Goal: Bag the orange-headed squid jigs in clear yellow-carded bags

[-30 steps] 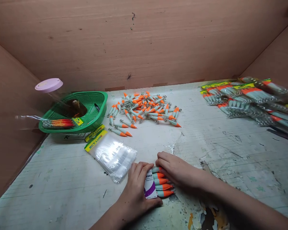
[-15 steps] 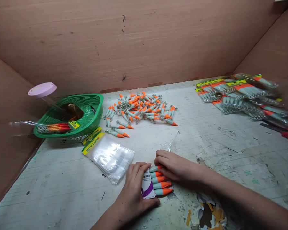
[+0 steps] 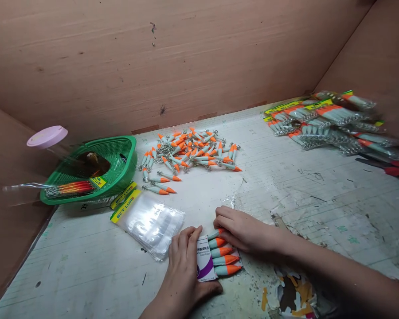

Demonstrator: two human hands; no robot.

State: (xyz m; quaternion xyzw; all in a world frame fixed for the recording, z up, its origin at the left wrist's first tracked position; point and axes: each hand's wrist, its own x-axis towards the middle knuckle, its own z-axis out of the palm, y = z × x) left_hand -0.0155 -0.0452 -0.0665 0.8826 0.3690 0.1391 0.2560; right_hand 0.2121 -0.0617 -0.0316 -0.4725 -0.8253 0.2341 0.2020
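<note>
Left hand (image 3: 182,270) pins a small card (image 3: 204,265) flat on the tabletop (image 3: 86,266) while right hand (image 3: 242,230) presses five lures (image 3: 224,257) side by side, neither grip closed.

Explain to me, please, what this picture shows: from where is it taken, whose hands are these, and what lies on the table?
A camera on a person's head looks down at their own two bare hands. The left hand presses a white-and-purple printed card over a row of pale green lures with orange tips; the right hand steadies that row. Neither grip is closed around anything. On the worn table lie a loose pile of similar lures, clear empty bags with yellow labels, a green plastic basket and filled packets.
</note>
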